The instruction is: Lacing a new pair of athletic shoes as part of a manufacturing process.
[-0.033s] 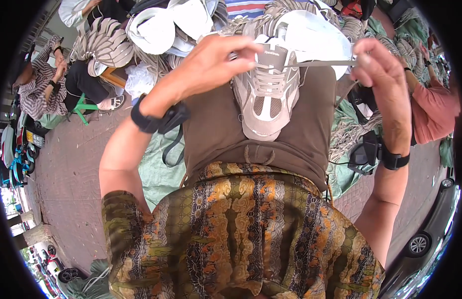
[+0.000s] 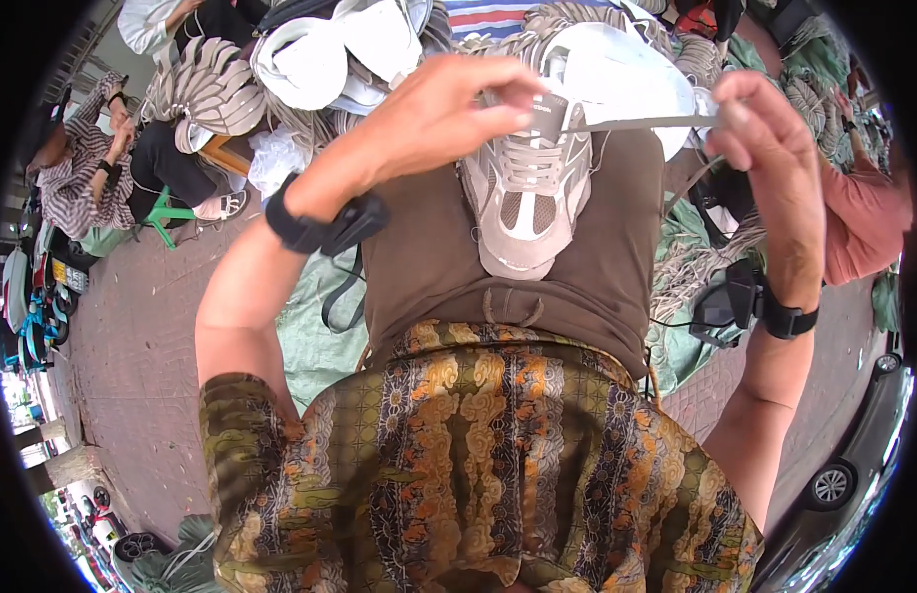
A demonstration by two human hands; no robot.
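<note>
A beige and grey sneaker (image 2: 527, 212) rests on my lap, toe toward me, its laces criss-crossed over the tongue. My right hand (image 2: 765, 124) is closed in a pinch on a flat grey-brown shoelace (image 2: 641, 124), drawn taut sideways from the shoe's upper eyelets. Below that hand the lace's loose end hangs. My left hand (image 2: 458, 104) is curled at the shoe's upper left, thumb and forefinger beside the tongue. Whatever it grips is hidden behind the fingers.
Beyond my knees lie white shoe parts (image 2: 616, 84) and a fanned stack of grey-beige shoe uppers (image 2: 206, 94). Bundled laces (image 2: 710, 257) lie on green sheeting at the right. People sit working at left and right; a green stool (image 2: 167, 212) stands left. A car (image 2: 844, 474) is at lower right.
My left hand has shifted slightly right and closer to the tongue. My right hand has moved a little to the right, with the lace still taut.
</note>
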